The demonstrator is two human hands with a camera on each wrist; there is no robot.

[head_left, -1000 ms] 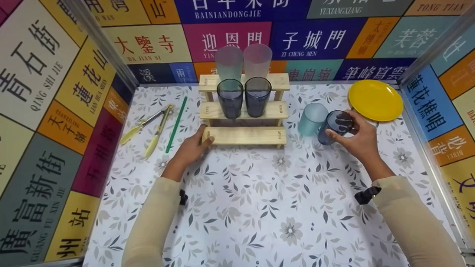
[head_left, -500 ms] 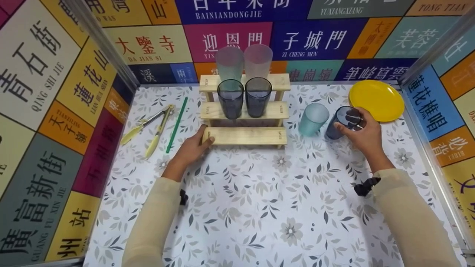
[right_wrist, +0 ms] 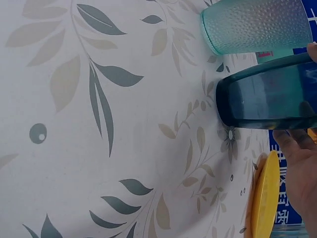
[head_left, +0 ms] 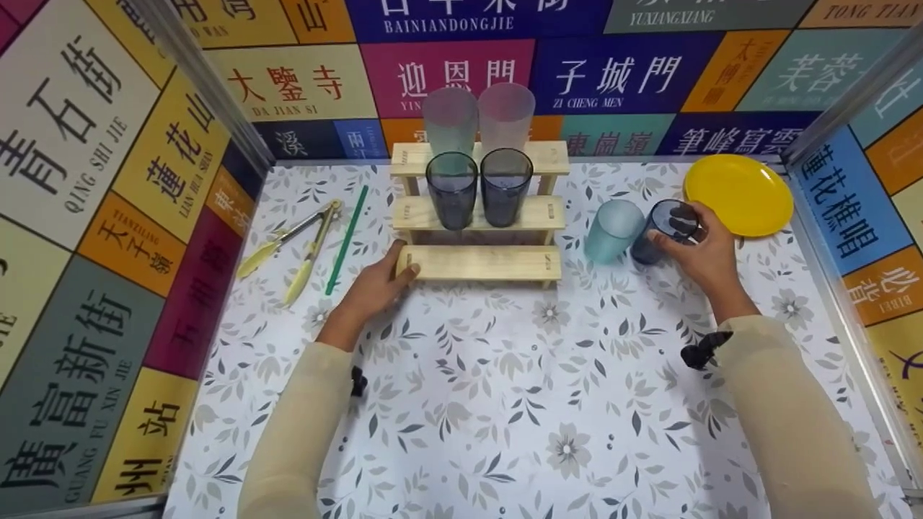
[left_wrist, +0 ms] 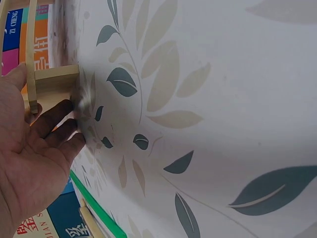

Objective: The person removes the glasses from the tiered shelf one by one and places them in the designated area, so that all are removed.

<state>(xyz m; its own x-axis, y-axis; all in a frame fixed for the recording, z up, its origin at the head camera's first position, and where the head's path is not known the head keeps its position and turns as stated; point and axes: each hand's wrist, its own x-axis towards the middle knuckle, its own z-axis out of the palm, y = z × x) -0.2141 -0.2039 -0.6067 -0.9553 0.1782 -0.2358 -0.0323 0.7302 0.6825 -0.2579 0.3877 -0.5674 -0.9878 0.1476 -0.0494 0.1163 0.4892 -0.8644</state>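
Note:
At the left end of the lowest step of a three-tier wooden rack, my left hand grips the wood with its thumb on top. The left wrist view shows the fingers by the rack's end board. To the right of the rack, my right hand holds a dark blue clear tumbler by its side, thumb in front. A textured teal tumbler stands just left of it. Whether the dark tumbler's base touches the tabletop, I cannot tell. Two dark tumblers stand on the middle step.
Two frosted tumblers occupy the rack's top step. A yellow plate lies at the back right, behind my right hand. Tongs with yellow tips and a green straw lie left of the rack. Printed panels wall the table.
My right hand has carried the dark tumbler slightly right and toward the back, beside the teal one. The left hand keeps its place on the rack. The head view has shifted slightly.

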